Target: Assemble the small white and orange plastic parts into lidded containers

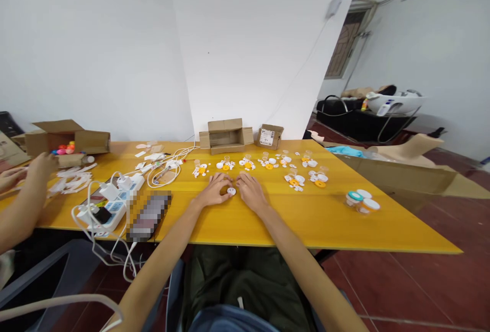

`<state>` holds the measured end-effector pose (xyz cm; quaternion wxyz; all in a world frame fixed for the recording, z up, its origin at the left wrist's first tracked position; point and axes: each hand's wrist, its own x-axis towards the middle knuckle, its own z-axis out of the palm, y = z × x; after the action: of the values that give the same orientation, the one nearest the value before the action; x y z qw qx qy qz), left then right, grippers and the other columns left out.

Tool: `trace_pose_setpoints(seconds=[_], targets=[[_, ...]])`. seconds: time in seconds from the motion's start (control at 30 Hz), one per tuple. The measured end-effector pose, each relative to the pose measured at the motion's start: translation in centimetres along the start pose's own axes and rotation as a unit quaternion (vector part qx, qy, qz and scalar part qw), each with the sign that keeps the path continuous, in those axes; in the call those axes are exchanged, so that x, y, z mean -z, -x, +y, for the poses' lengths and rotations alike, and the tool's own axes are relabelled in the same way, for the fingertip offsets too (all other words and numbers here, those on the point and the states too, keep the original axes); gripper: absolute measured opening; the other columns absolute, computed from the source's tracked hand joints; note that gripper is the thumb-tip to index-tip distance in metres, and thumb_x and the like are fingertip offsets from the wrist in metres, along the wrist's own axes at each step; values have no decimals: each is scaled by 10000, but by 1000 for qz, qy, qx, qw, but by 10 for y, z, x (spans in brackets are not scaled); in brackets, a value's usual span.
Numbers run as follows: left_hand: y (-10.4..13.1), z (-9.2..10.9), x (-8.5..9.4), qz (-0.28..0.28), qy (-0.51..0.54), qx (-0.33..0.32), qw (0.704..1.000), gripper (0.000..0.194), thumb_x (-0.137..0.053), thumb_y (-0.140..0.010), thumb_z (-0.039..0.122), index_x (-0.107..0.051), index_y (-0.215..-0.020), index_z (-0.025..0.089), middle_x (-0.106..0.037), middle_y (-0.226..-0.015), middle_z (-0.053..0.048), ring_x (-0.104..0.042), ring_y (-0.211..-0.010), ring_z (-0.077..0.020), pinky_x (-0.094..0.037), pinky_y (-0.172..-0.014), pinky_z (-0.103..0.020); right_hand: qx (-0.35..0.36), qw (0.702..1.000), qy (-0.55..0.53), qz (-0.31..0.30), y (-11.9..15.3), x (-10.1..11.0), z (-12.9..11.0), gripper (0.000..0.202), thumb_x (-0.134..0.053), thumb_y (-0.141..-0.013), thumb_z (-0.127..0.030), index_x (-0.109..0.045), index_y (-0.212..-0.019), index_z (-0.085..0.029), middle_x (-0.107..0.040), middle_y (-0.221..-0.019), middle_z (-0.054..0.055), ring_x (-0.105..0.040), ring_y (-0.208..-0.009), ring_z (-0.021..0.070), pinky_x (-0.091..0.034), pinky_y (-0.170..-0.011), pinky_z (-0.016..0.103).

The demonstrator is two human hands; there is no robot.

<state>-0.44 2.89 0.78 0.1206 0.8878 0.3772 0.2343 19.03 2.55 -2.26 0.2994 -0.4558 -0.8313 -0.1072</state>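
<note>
On the table in front of me lies a small white round piece [231,191], like a disc or shallow cap. My left hand [214,191] curves around its left side, with thumb and fingertips closed at its edge. Just to the right, my right hand [251,192] is bent with its fingers together and fingertips low near the same piece. Whatever those right fingers may pinch is too small or hidden. Beyond my hands are several small groups of parts, each with an orange ring [248,165], white discs [272,161] and a clear cup [265,156].
Closed jars [368,205] stand at the right. Open cardboard boxes [225,146] line the wall. A power strip [117,204], white cables [164,171] and a phone [149,217] lie at left. A co-worker's hand [41,168] works by a box of colourful pieces [66,148].
</note>
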Motion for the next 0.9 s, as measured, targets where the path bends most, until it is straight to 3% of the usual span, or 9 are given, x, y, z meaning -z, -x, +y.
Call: trace_pose_setpoints(seconds=[0.17,0.33,0.9], targets=[[0,1,0,-3,-3,0,1000,177,-664,-845,287,-703,-1017,272,-596,-1227,-62,-485,-1178,-288,-382,-1057,-495,2,993,-101,54,1,7,1,253,-452,-960,-127,-662,-853,-219,-658,-999,82,-597,-950,221,-495,-851,364],[-1,1,0,-2,-4,4,1000,191,-662,-849,286,-703,-1035,274,-591,-1224,-60,-481,-1184,-286,-386,-1061,-488,26,987,-151,57,1,9,-4,217,-479,-967,-150,-648,-850,-220,-655,-994,72,-592,-960,212,-496,-854,360],[-1,-1,-1,-3,-7,7,1000,174,-658,-858,336,-693,-1013,264,-587,-1227,-63,-468,-1181,-286,-387,-1052,-489,78,993,-86,21,0,12,-11,211,-489,-966,-125,-668,-903,-217,-658,-1039,80,-588,-975,220,-503,-857,372]])
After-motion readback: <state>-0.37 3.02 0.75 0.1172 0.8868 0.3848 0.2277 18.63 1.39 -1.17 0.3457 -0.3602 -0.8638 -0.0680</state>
